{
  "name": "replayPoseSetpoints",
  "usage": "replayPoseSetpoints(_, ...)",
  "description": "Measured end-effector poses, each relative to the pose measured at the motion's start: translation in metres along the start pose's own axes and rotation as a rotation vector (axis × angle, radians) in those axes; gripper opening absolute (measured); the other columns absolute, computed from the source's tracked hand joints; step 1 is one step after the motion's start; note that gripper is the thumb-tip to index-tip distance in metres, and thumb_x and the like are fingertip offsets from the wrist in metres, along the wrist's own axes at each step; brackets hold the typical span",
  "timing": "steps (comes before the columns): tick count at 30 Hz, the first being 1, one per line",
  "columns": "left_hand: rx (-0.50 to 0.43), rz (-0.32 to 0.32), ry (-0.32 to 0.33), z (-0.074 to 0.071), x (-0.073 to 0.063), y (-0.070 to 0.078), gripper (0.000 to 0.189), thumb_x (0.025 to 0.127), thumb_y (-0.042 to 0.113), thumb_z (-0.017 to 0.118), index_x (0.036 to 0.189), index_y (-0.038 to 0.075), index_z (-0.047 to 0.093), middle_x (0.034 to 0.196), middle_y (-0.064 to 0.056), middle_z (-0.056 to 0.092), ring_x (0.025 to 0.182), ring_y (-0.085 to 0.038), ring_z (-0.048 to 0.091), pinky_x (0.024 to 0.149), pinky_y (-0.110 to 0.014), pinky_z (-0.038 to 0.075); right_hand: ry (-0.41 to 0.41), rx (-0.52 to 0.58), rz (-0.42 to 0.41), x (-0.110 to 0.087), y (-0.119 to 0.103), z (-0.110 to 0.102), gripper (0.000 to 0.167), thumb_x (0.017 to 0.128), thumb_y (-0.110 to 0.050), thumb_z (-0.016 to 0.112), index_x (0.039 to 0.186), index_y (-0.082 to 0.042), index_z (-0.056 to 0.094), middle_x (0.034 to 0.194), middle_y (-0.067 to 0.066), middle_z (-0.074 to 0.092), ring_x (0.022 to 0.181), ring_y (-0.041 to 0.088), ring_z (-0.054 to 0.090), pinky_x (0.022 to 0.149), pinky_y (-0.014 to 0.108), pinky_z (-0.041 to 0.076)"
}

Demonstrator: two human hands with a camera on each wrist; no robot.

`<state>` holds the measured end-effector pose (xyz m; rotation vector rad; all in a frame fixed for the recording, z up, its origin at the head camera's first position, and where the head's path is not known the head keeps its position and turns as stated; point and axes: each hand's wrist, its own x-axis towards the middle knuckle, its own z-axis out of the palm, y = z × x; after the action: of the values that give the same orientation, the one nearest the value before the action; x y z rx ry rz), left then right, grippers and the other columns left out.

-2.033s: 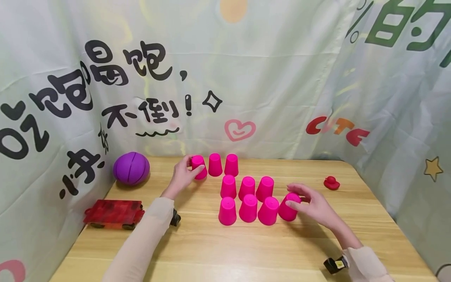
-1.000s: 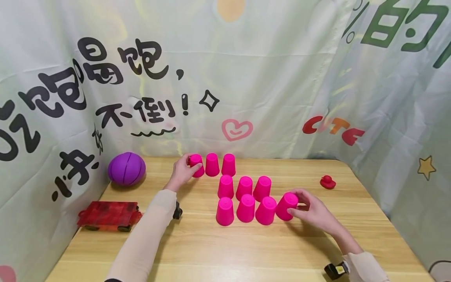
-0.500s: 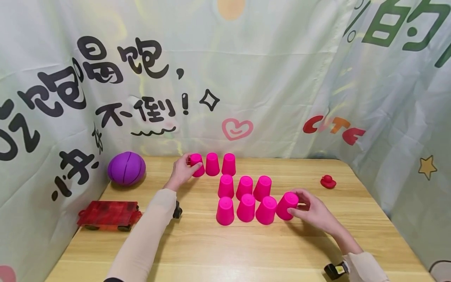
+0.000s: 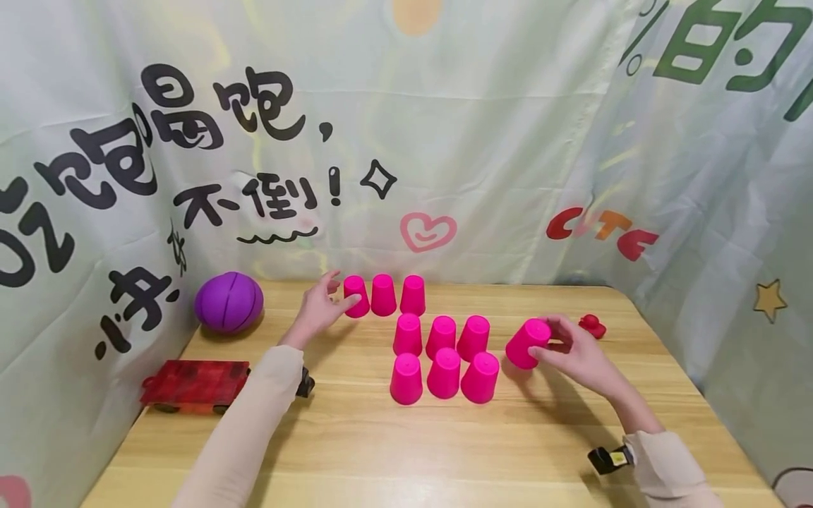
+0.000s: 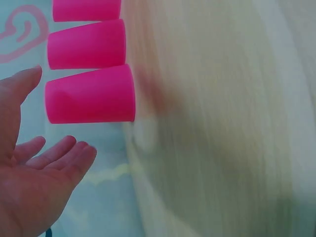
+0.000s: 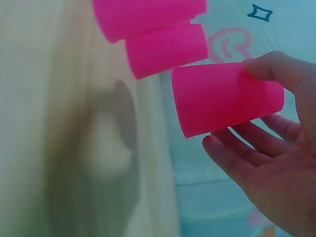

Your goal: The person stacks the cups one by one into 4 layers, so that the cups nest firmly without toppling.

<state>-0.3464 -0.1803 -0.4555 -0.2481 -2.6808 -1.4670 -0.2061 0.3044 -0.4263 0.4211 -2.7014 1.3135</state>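
My right hand (image 4: 584, 356) grips a pink cup (image 4: 528, 344) between thumb and fingers, upside down and slightly tilted. In the right wrist view that held cup (image 6: 224, 98) hangs above the wood, its shadow apart from it. At the back, my left hand (image 4: 320, 307) is spread beside the leftmost pink cup (image 4: 356, 296) of a row of three. The left wrist view shows a gap between the fingers (image 5: 81, 158) and that cup (image 5: 91, 95). Two more rows of upside-down pink cups stand mid-table, a middle row (image 4: 441, 339) and a front row (image 4: 443, 374), three in each.
A purple ball (image 4: 229, 302) sits at the back left of the wooden table (image 4: 406, 451). In front of it is a red toy car (image 4: 195, 384), partly behind the left sleeve. A small red hat-shaped object (image 4: 592, 326) lies beyond the right hand. Printed cloth (image 4: 495, 162) hangs behind.
My right hand has lifted its cup off the right end of the front row, up and back. My left hand has let go of the back-left cup and drawn slightly left.
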Motion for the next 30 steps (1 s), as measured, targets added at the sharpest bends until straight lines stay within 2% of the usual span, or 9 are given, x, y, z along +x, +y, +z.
replayPoseSetpoints(3, 0.031, 0.027, 0.024, -0.005, -0.005, 0.002, 0.087, 0.093, 0.039, 0.081, 0.162, 0.006, 0.037, 0.152, -0.029, 0.055, 0.142, -0.047, 0.053, 0.114, -0.058, 0.049, 0.008, -0.019, -0.01, 0.01, -0.003, -0.006, 0.055, 0.094, -0.016, 0.081, 0.139, 0.002, 0.055, 0.126, 0.02, 0.068, 0.103, -0.002, 0.066, 0.085, 0.016, 0.059)
replayPoseSetpoints(5, 0.054, 0.054, 0.046, -0.006, -0.009, 0.005, 0.086, 0.093, 0.04, 0.08, 0.161, 0.006, 0.039, 0.151, -0.029, 0.056, 0.14, -0.047, 0.054, 0.115, -0.058, 0.049, 0.006, -0.024, -0.006, 0.018, -0.006, -0.009, 0.057, 0.094, -0.018, 0.081, 0.141, 0.001, 0.054, 0.127, 0.02, 0.068, 0.104, 0.0, 0.066, 0.085, 0.016, 0.059)
replayPoseSetpoints(12, 0.102, 0.191, 0.108, -0.009, -0.028, 0.022, 0.076, 0.093, 0.034, 0.082, 0.155, 0.006, 0.048, 0.147, -0.025, 0.061, 0.139, -0.041, 0.058, 0.117, -0.057, 0.047, 0.002, -0.021, 0.018, 0.052, -0.022, -0.008, 0.062, 0.096, -0.024, 0.079, 0.146, -0.002, 0.05, 0.134, 0.019, 0.065, 0.12, 0.038, 0.066, 0.086, 0.014, 0.057)
replayPoseSetpoints(15, 0.1, 0.246, 0.118, -0.008, -0.037, 0.03, 0.074, 0.091, 0.031, 0.083, 0.152, 0.004, 0.051, 0.145, -0.024, 0.063, 0.138, -0.039, 0.059, 0.115, -0.057, 0.049, -0.006, -0.014, 0.015, 0.068, -0.029, -0.003, 0.062, 0.096, -0.025, 0.079, 0.146, -0.003, 0.05, 0.135, 0.019, 0.066, 0.123, 0.039, 0.066, 0.087, 0.015, 0.056)
replayPoseSetpoints(20, 0.055, 0.282, 0.087, 0.0, -0.049, 0.037, 0.072, 0.091, 0.029, 0.085, 0.149, 0.002, 0.053, 0.141, -0.024, 0.066, 0.134, -0.041, 0.062, 0.112, -0.057, 0.052, -0.023, -0.007, 0.003, 0.091, -0.035, 0.009, 0.06, 0.096, -0.025, 0.079, 0.144, -0.002, 0.051, 0.134, 0.019, 0.066, 0.122, 0.037, 0.066, 0.086, 0.018, 0.056)
replayPoseSetpoints(24, 0.019, 0.273, 0.047, 0.007, -0.059, 0.039, 0.062, 0.091, 0.028, 0.085, 0.143, 0.007, 0.059, 0.133, -0.02, 0.071, 0.126, -0.038, 0.068, 0.109, -0.054, 0.055, -0.033, -0.013, -0.018, 0.108, -0.037, 0.02, 0.059, 0.095, -0.022, 0.079, 0.142, 0.001, 0.052, 0.13, 0.021, 0.067, 0.118, 0.036, 0.067, 0.086, 0.02, 0.056)
replayPoseSetpoints(30, -0.019, 0.294, -0.006, 0.014, -0.072, 0.042, 0.05, 0.091, 0.023, 0.084, 0.134, 0.011, 0.063, 0.124, -0.015, 0.075, 0.118, -0.034, 0.071, 0.104, -0.053, 0.058, -0.057, -0.027, -0.012, 0.128, -0.039, 0.036, 0.057, 0.094, -0.02, 0.079, 0.139, 0.002, 0.054, 0.128, 0.021, 0.067, 0.118, 0.037, 0.066, 0.093, 0.033, 0.057)
